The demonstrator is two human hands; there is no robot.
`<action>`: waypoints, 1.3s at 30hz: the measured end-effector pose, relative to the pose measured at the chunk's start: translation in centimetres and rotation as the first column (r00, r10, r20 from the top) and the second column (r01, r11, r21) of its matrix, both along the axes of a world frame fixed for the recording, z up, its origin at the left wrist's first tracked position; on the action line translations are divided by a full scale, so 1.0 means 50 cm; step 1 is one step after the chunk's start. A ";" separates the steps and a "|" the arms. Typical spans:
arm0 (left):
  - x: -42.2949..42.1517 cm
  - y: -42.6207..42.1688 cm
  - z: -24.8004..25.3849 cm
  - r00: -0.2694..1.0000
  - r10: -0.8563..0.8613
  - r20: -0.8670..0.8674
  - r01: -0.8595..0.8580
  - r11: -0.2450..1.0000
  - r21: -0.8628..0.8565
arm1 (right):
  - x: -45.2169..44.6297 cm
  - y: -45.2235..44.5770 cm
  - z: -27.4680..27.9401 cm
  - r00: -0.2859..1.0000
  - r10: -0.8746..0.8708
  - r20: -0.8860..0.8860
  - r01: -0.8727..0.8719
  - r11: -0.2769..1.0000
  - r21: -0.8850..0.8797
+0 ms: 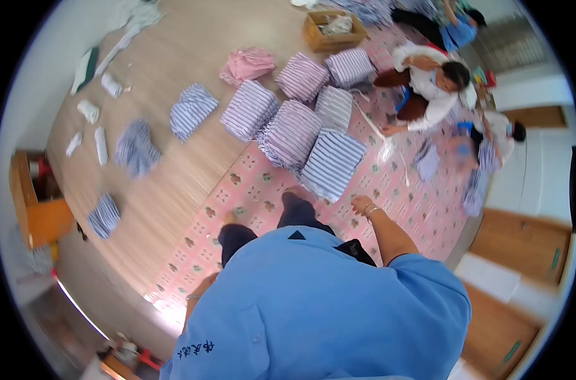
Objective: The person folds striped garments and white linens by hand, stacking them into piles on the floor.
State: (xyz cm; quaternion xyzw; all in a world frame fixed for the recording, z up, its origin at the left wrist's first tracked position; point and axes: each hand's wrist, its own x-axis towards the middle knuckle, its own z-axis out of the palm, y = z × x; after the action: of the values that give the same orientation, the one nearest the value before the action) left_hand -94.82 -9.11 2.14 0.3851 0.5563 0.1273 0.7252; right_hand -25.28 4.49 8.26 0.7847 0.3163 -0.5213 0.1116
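my right hand [362, 204] looks loose and empty, near the blue striped pile [332, 166]; my left hand [208, 282], i can't tell. maybe i'm getting ready; grabbing needs bending.

A single head-worn view, steep and wide
We look forward and down from the wearer's head, with the blue shirt [307, 291] closest, swelling across the lower middle. Beyond it, at middle range, sit the striped cloth stacks [290, 133] on the pink patterned mat [418, 221]; farther off, toward the upper right, we see a seated person [430, 88]. Our picture bends the wooden cabinets [522, 244] at the right — and its corners round off into black.
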 end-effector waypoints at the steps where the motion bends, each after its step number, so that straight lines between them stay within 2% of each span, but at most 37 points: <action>1: -0.065 0.047 -0.005 0.998 -0.068 -0.018 0.068 0.997 0.045 | -0.046 -0.044 -0.011 0.990 -0.139 -0.002 0.139 0.988 0.066; 2: -0.119 0.089 -0.002 0.988 -0.148 -0.041 0.152 0.982 0.111 | -0.089 -0.096 -0.020 0.962 -0.274 -0.003 0.273 0.955 0.117; 4: -0.184 0.131 0.016 0.956 -0.284 -0.080 0.294 0.933 0.208 | -0.177 -0.205 -0.046 0.946 -0.324 0.013 0.321 0.943 0.085; 5: -0.208 0.172 0.058 0.971 -0.203 -0.125 0.188 0.975 -0.120 | -0.228 -0.282 -0.067 0.944 -0.330 0.015 0.329 0.942 0.067; 6: -0.228 0.220 0.108 0.968 -0.104 -0.228 0.003 0.914 -0.406 | -0.270 -0.356 -0.102 1.000 -0.013 -0.005 0.014 0.998 0.065; 7: -0.212 0.267 0.179 0.887 -0.035 -0.461 -0.116 0.949 -0.294 | -0.323 -0.424 -0.124 0.993 0.108 -0.039 -0.105 0.993 0.060; 8: -0.208 0.303 0.216 0.841 0.037 -0.539 -0.185 0.957 -0.223 | -0.377 -0.490 -0.140 0.972 0.225 -0.072 -0.220 0.973 0.067; 9: -0.226 0.331 0.225 0.829 -0.037 -0.557 -0.122 0.962 -0.245 | -0.433 -0.532 -0.131 0.996 0.091 0.011 -0.092 0.990 0.112; 10: -0.232 0.366 0.229 0.831 0.002 -0.556 -0.167 0.955 -0.246 | -0.484 -0.571 -0.117 0.994 -0.047 0.099 0.030 0.986 0.165; 11: -0.228 0.397 0.224 0.834 0.051 -0.550 -0.218 0.945 -0.243 | -0.525 -0.609 -0.109 0.990 -0.108 0.091 0.093 0.984 0.153; 13: -0.158 0.437 0.235 0.810 -0.081 -0.581 -0.097 0.958 -0.270 | -0.595 -0.665 -0.104 0.878 -0.474 0.069 0.462 0.876 0.139; 14: -0.111 0.446 0.236 0.822 -0.193 -0.536 0.030 0.954 -0.298 | -0.621 -0.684 -0.113 0.831 -0.546 0.105 0.548 0.837 0.014; 15: -0.059 0.447 0.238 0.821 -0.299 -0.487 0.150 0.935 -0.320 | -0.649 -0.699 -0.118 0.810 -0.578 0.095 0.581 0.814 -0.003; 16: -0.004 0.440 0.241 0.803 -0.327 -0.499 0.177 0.929 -0.325 | -0.669 -0.705 -0.124 0.812 -0.554 0.185 0.562 0.827 0.011; 17: 0.059 0.430 0.240 0.828 -0.369 -0.422 0.252 0.917 -0.308 | -0.676 -0.701 -0.131 0.807 -0.523 0.275 0.537 0.843 0.028; 18: 0.117 0.418 0.237 0.850 -0.405 -0.336 0.320 0.905 -0.280 | -0.671 -0.690 -0.127 0.813 -0.502 0.296 0.531 0.847 -0.020; 19: 0.169 0.404 0.229 0.845 -0.417 -0.336 0.337 0.901 -0.273 | -0.670 -0.707 -0.170 0.803 -0.518 0.295 0.545 0.838 -0.013; 21: 0.262 0.378 0.191 0.745 -0.613 -0.263 0.560 0.789 -0.253 | -0.649 -0.726 -0.272 0.811 -0.416 0.410 0.465 0.885 -0.023; 22: 0.295 0.365 0.164 0.711 -0.669 -0.218 0.626 0.743 -0.238 | -0.625 -0.721 -0.304 0.840 -0.386 0.380 0.456 0.883 -0.112; 23: 0.314 0.350 0.125 0.690 -0.700 -0.187 0.658 0.713 -0.242 | -0.612 -0.711 -0.329 0.834 -0.399 0.380 0.468 0.877 -0.107; 25: 0.325 0.317 0.028 0.677 -0.722 -0.142 0.669 0.684 -0.291 | -0.607 -0.711 -0.369 0.858 -0.284 0.429 0.373 0.917 -0.139; 27: 0.314 0.293 -0.060 0.648 -0.737 -0.191 0.660 0.668 -0.343 | -0.611 -0.721 -0.418 0.854 -0.305 0.422 0.405 0.899 -0.168; 29: 0.267 0.291 -0.138 0.597 -0.765 -0.241 0.650 0.638 -0.413 | -0.611 -0.732 -0.483 0.861 -0.247 0.446 0.290 0.956 -0.031; 31: 0.202 0.307 -0.189 0.550 -0.773 -0.314 0.620 0.631 -0.466 | -0.598 -0.725 -0.509 0.851 -0.343 0.397 0.340 0.937 0.081; 33: 0.153 0.323 -0.195 0.614 -0.685 -0.392 0.511 0.724 -0.464 | -0.586 -0.726 -0.550 0.861 -0.335 0.382 0.314 0.942 0.118; 37: 0.077 0.346 -0.157 0.723 -0.530 -0.443 0.382 0.841 -0.383 | -0.560 -0.710 -0.562 0.900 -0.237 0.367 0.203 0.971 0.128; 39: 0.051 0.350 -0.109 0.706 -0.555 -0.439 0.426 0.829 -0.363 | -0.526 -0.682 -0.537 0.908 -0.223 0.356 0.208 0.975 0.081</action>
State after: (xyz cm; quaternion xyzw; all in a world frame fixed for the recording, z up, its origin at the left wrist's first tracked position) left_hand -92.26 8.38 -3.30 0.4510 0.6204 -0.2487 0.5914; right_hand -51.58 -29.60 -18.60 0.8995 0.2123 -0.3702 0.0938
